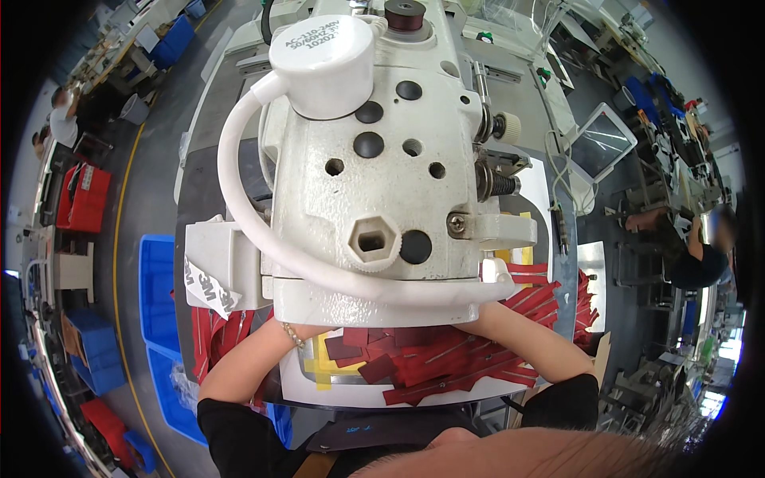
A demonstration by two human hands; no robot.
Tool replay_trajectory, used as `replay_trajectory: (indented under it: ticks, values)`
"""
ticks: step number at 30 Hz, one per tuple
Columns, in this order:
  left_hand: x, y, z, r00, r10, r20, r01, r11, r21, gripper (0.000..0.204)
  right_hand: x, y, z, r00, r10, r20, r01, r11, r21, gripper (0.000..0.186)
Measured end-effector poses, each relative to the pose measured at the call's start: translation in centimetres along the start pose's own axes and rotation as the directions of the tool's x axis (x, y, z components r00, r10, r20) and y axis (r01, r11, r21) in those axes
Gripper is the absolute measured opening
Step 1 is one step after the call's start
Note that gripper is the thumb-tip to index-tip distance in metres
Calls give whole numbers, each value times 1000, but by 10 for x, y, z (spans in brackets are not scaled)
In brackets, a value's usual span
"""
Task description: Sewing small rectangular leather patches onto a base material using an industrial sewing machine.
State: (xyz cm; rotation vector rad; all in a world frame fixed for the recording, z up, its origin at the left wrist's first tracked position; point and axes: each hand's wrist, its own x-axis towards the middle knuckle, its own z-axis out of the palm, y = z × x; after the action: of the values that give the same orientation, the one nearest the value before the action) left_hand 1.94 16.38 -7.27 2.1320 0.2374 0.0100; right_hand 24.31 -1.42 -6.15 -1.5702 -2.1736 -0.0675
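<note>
A large white sewing machine head (319,215) fills the middle of the view and covers the work below it. From the left, my left hand (309,329) reaches under its front, a beaded bracelet at the wrist. My right hand (481,317) comes in under it from the right. The fingers of both are hidden behind the machine, so what they hold does not show. Between my forearms lie many red zippers (454,358), overlapping in a heap, with dark red fabric pieces (378,368) at their left end. More red zippers (227,338) lie beside my left forearm.
A white lamp (323,72) with a thick curved arm sits on the machine, near a thread spool (404,14). Yellow tape (322,374) marks the white work surface (351,393). Blue bins (157,295) stand at left; a screen (603,142) and another person (697,259) are at right.
</note>
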Motion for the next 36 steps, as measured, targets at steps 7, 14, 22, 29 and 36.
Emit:
replay_trajectory:
  ticks: [7, 14, 22, 29, 36]
  values:
    - [12, 15, -9, 995, 88, 39, -95, 967, 235, 43, 12, -13, -26, 997, 73, 13, -73, 997, 38, 31]
    - [12, 31, -11, 974, 208, 87, -223, 832, 508, 31, 19, -21, -32, 997, 74, -11, -74, 996, 49, 28]
    - [18, 34, -6, 904, 428, 7, -327, 679, 658, 44, 33, -37, -32, 991, 135, -18, -136, 990, -23, 28]
    - [6, 37, -8, 866, 483, -129, -297, 704, 645, 33, 32, -45, -21, 994, 111, -14, -112, 980, -161, 39]
    - [-5, 29, -15, 921, 324, -214, -118, 758, 641, 24, 34, -56, -12, 982, 185, -24, -186, 955, -231, 38]
